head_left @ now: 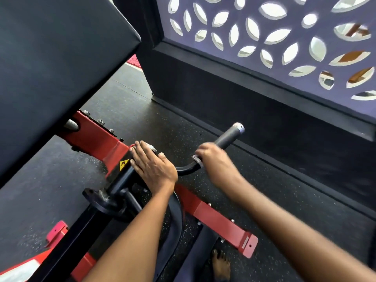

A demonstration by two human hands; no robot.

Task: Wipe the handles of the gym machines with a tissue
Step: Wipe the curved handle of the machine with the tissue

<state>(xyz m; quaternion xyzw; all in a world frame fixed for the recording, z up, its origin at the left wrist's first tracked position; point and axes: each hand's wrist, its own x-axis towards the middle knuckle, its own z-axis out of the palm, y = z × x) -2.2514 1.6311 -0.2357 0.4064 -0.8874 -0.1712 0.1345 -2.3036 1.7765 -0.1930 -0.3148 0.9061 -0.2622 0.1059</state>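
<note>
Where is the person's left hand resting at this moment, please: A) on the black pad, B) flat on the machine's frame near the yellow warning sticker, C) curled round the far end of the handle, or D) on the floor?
B: the left hand lies with straight fingers on the frame beside the yellow warning sticker, while the right hand has its grip round the handle.

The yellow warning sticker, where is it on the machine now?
In the head view, the yellow warning sticker sits left of centre on the red frame, just left of the left hand resting flat there.
</note>
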